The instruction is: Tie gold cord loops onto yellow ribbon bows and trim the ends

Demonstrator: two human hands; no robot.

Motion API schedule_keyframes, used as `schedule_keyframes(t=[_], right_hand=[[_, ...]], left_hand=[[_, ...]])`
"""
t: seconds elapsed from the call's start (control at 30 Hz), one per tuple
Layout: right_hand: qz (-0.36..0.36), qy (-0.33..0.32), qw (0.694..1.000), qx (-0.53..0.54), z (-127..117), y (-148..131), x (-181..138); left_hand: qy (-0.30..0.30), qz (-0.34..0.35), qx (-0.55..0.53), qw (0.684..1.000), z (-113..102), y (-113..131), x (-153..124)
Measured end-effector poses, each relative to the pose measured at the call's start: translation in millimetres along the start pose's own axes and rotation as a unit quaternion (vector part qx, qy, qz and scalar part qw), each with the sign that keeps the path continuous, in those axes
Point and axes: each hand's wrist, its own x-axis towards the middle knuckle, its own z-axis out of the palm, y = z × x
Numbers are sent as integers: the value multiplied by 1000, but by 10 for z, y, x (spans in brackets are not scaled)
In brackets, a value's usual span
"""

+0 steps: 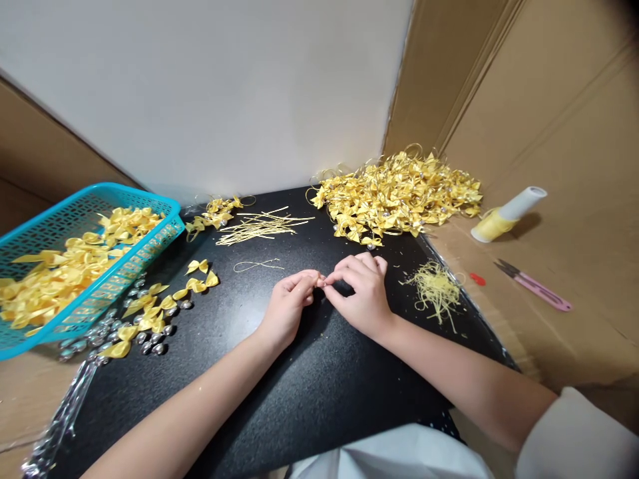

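Observation:
My left hand [289, 303] and my right hand [362, 293] meet fingertip to fingertip over the middle of a black mat [309, 392]. Both are closed in a pinch on something tiny between them that I cannot make out. A thin gold cord loop [257, 266] lies on the mat just beyond my left hand. Behind it is a bundle of cut gold cords [259, 226]. A big heap of finished yellow ribbon bows [399, 193] fills the far right of the mat.
A teal basket [60, 226] holding yellow bows tilts at the left. Loose bows [154, 306] and small silver bells [150, 342] lie beside it. Cord scraps [436, 286] sit right of my hands. On the cardboard: a ribbon spool [504, 216] and pink snips [536, 286].

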Motion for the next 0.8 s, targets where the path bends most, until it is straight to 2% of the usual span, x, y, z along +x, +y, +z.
schedule_keyframes(t=[0.4,0.7,0.8], right_hand=[[7,-47,996,73,-117,66,66],[-18,-3,1000,11,-12,23,12],[-15,-10,1000,-8,-9,25,15]], left_hand=[[-13,-19,-30,999,-47,25,9],[-16,-20,-21,999,14,51,-13],[-17,-19,-16,1000,7,42,-9]])
